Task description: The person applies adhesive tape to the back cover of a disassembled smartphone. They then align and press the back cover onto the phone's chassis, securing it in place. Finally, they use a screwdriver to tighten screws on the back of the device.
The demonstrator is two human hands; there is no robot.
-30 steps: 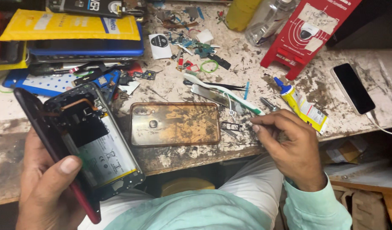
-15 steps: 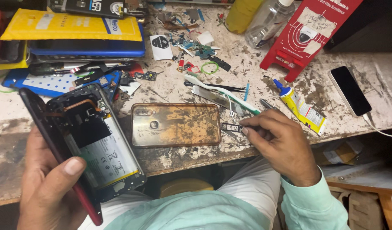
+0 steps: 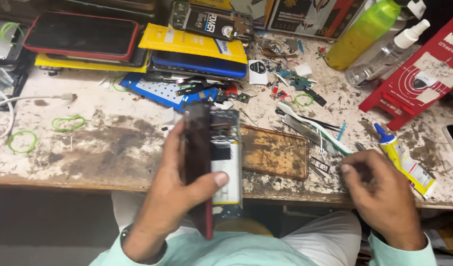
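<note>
The left hand (image 3: 179,197) is gripping an opened phone (image 3: 214,162) with its back cover off. The fingers are wrapping round the dark red edge on the far side while the thumb (image 3: 211,181) is pressing across the front, just beside the pale battery. The phone is standing almost upright on its edge, its long axis running away from the person, top end pointing toward the back of the worn workbench (image 3: 88,148) and bottom end hanging over the front edge toward the lap.

The right hand (image 3: 381,197) is resting on the bench well apart from the phone, its fingers curled together over small metal parts; whether they are pinching anything I cannot tell. A rusty-brown back cover (image 3: 273,151) is lying flat between the two hands, touching the phone's right side.

Beyond the left fingers, a flat yellow packet (image 3: 192,43) is lying on a blue one (image 3: 197,63), and a blue card with a white panel (image 3: 157,93) is sitting just below them. A red box with white labels (image 3: 413,81) is leaning beyond the right fingers, near a green bottle (image 3: 362,32) and a clear spray bottle (image 3: 384,54). A yellow glue tube with a blue nozzle (image 3: 404,160) is lying just beside the right knuckles. A black phone in a red case (image 3: 81,35) is sitting far to the left.
</note>
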